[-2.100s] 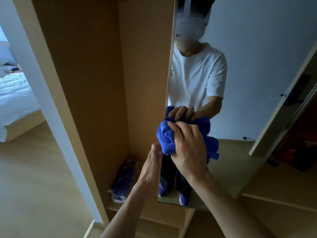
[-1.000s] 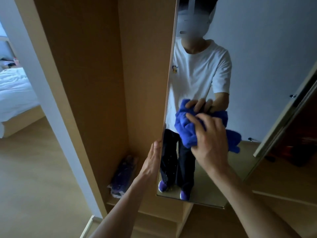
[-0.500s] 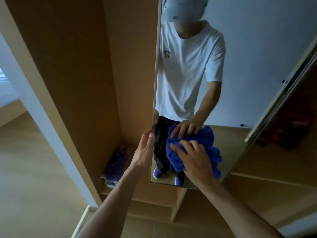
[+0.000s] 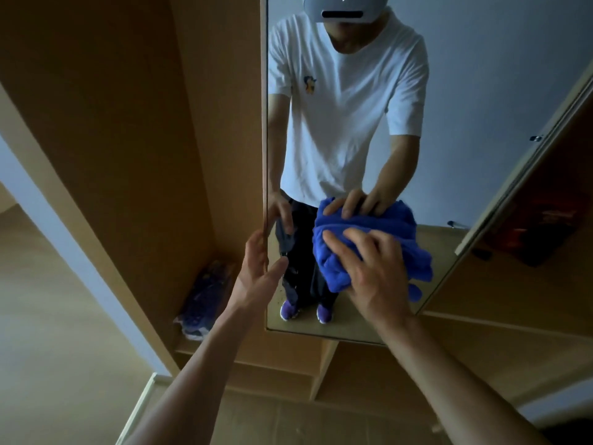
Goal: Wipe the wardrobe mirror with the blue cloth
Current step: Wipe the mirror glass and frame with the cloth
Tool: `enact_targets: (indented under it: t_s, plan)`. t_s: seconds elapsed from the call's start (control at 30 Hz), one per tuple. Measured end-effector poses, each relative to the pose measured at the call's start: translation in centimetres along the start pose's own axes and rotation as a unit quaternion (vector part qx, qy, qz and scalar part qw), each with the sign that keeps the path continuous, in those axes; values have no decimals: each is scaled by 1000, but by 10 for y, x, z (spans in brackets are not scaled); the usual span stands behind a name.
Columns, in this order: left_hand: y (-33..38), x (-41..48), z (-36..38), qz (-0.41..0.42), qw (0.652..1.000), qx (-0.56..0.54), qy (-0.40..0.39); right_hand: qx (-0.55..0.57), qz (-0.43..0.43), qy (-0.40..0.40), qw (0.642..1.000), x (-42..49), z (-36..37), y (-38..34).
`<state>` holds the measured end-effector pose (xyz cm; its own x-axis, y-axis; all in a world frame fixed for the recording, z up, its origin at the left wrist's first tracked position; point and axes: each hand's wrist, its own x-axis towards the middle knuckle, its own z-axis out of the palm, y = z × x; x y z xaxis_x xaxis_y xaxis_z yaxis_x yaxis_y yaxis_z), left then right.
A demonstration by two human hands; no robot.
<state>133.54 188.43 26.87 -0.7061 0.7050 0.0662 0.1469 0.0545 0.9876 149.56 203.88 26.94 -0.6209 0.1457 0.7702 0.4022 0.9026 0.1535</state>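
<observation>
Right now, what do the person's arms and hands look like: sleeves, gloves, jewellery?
Left hand and right hand are bare: no gloves, rings or watch visible. Both forearms are uncovered. The mirror reflects a white short-sleeved T-shirt with a small chest emblem.

cloth [image 4: 333, 252] against the lower mirror [image 4: 465, 91]; bundle [image 4: 205, 297] on shelf [image 4: 224, 346] to its left.
</observation>
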Motion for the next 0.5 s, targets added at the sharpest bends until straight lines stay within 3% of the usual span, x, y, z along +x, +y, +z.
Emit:
enact_targets:
  t_s: [0.2,0.5]
  plan:
    - [-7,-7,12,22,999,10,32,8,-15,-111,994,-46,15,-10]
    - [-5,-9,17,19,999,-8,41,59,37,6,998,17,-31,25]
